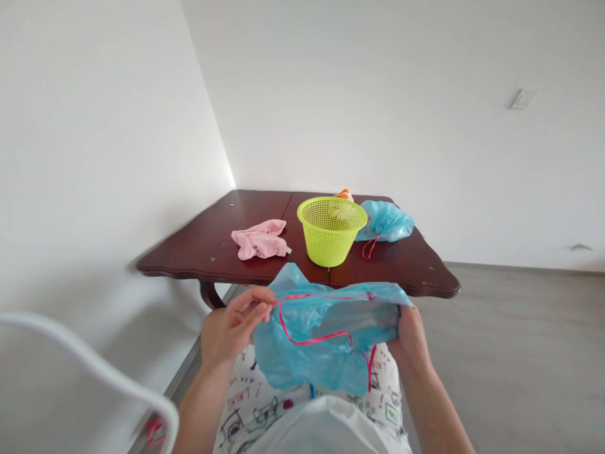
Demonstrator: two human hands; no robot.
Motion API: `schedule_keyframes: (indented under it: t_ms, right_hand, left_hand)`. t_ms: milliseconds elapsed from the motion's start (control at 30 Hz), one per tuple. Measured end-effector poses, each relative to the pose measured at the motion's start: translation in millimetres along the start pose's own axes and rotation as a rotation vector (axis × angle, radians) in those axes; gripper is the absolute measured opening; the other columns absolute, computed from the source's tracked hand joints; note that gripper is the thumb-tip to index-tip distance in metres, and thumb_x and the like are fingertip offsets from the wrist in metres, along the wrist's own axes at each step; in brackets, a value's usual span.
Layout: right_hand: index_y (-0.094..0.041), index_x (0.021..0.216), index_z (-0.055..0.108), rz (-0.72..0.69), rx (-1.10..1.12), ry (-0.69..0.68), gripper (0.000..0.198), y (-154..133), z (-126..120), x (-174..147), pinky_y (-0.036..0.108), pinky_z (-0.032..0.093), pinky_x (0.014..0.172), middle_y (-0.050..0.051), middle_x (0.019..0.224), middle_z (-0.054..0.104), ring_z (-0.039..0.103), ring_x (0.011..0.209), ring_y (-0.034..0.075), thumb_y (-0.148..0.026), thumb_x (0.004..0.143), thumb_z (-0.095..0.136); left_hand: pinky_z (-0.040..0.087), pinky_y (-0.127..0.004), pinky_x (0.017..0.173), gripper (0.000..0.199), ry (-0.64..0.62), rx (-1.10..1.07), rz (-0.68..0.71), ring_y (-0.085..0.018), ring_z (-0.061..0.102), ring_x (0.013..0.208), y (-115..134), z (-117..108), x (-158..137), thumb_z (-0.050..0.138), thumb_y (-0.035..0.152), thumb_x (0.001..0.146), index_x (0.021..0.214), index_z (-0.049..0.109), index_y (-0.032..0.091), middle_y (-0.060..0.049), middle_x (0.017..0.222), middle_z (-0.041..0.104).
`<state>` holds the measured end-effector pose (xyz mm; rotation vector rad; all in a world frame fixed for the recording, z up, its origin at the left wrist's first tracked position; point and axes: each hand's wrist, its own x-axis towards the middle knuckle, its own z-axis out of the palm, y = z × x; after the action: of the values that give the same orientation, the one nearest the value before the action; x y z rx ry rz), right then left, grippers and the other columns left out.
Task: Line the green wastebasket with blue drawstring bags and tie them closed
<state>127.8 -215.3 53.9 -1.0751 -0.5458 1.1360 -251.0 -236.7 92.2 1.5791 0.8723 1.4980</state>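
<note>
A thin blue plastic bag (302, 359) with a red drawstring (321, 338) is stretched between my hands above my lap. My left hand (250, 315) pinches its left edge between thumb and fingers. At the opposite edge, my right hand (410, 331) grips the bag, its fingers mostly hidden by the plastic. The mouth of the bag faces up and partly gapes, with the drawstring hanging loose across the front. Just beyond the bag, a yellow-green mesh basket (329, 246) stands upright on the table.
On the dark wooden table (189, 243), a crumpled pink cloth (259, 241) lies left of the basket. Another blue bag (390, 222) with a red string sits to its right, and an orange and white item (346, 194) is partly hidden behind. A white cable (104, 372) curves at lower left.
</note>
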Motion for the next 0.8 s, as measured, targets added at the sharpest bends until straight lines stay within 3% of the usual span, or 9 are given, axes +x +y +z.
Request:
schedule_keyframes:
  t_ms: [100,167,267,333,433,533,600,667,800]
  right_hand:
    - [-0.023,0.091,0.084,0.141,0.026,-0.020,0.039,-19.1,-7.2,-2.2,0.040,0.072,0.075,0.005,0.081,0.085,0.085,0.083,0.033,-0.054,0.072,0.098]
    - [-0.023,0.094,0.085,0.189,0.005,-0.026,0.044,-22.4,-3.2,-13.0,0.040,0.073,0.076,0.007,0.086,0.087,0.087,0.088,0.034,-0.057,0.072,0.100]
    - [-0.026,0.101,0.086,0.189,-0.040,-0.086,0.049,-15.3,12.9,-36.7,0.037,0.072,0.076,0.005,0.089,0.087,0.086,0.088,0.031,-0.061,0.072,0.105]
    - [-0.028,0.103,0.087,0.187,-0.074,-0.192,0.053,-9.5,24.0,-50.6,0.035,0.072,0.076,0.004,0.091,0.086,0.085,0.088,0.029,-0.060,0.068,0.110]
    - [-0.028,0.101,0.087,0.221,-0.120,-0.327,0.062,-11.7,28.8,-55.4,0.033,0.069,0.075,0.003,0.092,0.085,0.082,0.087,0.027,-0.063,0.058,0.116]
    - [-0.025,0.096,0.084,0.131,-0.167,-0.330,0.064,-31.2,14.0,-36.1,0.031,0.061,0.066,0.003,0.084,0.078,0.073,0.075,0.023,-0.072,0.063,0.112]
    - [-0.023,0.091,0.078,-0.014,-0.265,-0.280,0.059,-48.4,-3.9,-17.6,0.027,0.047,0.056,0.000,0.074,0.067,0.059,0.064,0.017,-0.074,0.076,0.104]
    - [-0.023,0.089,0.072,-0.296,-0.406,-0.106,0.051,-60.6,-23.7,-5.3,0.027,0.038,0.056,-0.002,0.073,0.060,0.051,0.063,0.015,-0.068,0.088,0.097]
    - [-0.024,0.107,0.075,-1.163,-0.610,0.418,0.031,-49.9,-52.4,-28.9,0.045,0.059,0.088,0.009,0.107,0.073,0.070,0.097,0.029,-0.039,0.089,0.095]
  left_hand:
    - [0.060,-0.030,0.083,0.040,0.240,-0.120,-0.052,-0.021,0.069,0.086,-12.4,-15.8,-7.0,0.084,0.060,0.107,0.099,0.082,0.020,-0.002,0.079,0.064]
    - [0.065,-0.036,0.097,0.048,0.261,-0.080,-0.086,-0.026,0.073,0.105,-11.0,-11.1,-12.5,0.077,0.069,0.109,0.115,0.082,0.022,-0.007,0.102,0.074]
    - [0.061,-0.051,0.119,0.070,-0.071,0.106,-0.193,-0.038,0.070,0.139,-2.5,20.8,-22.1,0.074,0.081,0.107,0.152,0.072,0.028,-0.016,0.152,0.073]
    - [0.056,-0.054,0.122,0.081,-0.335,0.263,-0.304,-0.042,0.068,0.144,-0.7,51.6,-25.4,0.087,0.074,0.100,0.165,0.064,0.033,-0.016,0.164,0.069]
    - [0.055,-0.046,0.101,0.048,-0.473,0.439,-0.409,-0.036,0.074,0.116,-7.4,88.2,-20.0,0.089,0.055,0.100,0.139,0.077,0.030,-0.009,0.125,0.082]
    - [0.046,-0.034,0.078,0.024,-0.368,0.331,-0.437,-0.022,0.063,0.086,-14.7,91.2,-5.8,0.081,0.046,0.101,0.109,0.074,0.024,0.001,0.090,0.070]
    - [0.042,-0.028,0.070,0.029,-0.251,0.182,-0.442,-0.018,0.056,0.078,-13.4,75.5,3.2,0.081,0.048,0.101,0.103,0.067,0.023,0.003,0.086,0.064]
    - [0.038,-0.025,0.065,0.041,-0.193,0.072,-0.439,-0.015,0.049,0.072,-6.5,55.5,8.7,0.081,0.057,0.103,0.095,0.060,0.023,0.005,0.081,0.058]
    - [0.028,-0.024,0.059,0.064,-0.185,-0.079,-0.441,-0.011,0.032,0.064,15.4,40.3,6.5,0.084,0.075,0.100,0.085,0.050,0.023,0.007,0.073,0.042]
